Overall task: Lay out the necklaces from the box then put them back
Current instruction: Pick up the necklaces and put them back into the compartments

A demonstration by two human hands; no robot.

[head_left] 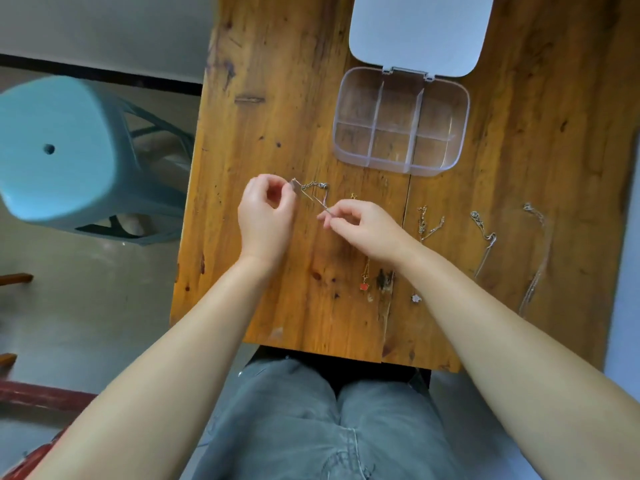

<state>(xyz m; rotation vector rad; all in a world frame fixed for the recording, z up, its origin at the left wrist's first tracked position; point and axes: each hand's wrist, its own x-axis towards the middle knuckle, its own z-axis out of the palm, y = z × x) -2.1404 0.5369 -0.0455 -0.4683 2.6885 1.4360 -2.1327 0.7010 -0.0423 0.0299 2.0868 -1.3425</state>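
Note:
A clear plastic box (401, 123) with several compartments stands open on the wooden table (270, 98), its white lid (420, 29) folded back. Every compartment looks bare. My left hand (266, 216) pinches one end of a thin silver necklace (313, 190), and my right hand (363, 225) pinches the same chain lower down, holding it just above the table. To the right lie other necklaces: one with a red pendant (364, 285), one with a white flower pendant (416, 298), a silver chain (485, 244) and a long chain (538, 258).
A light blue plastic stool (65, 150) stands on the floor left of the table. The table's near edge is above my lap, with grey trousers (311, 427) below. Red objects (31, 396) lie on the floor at bottom left.

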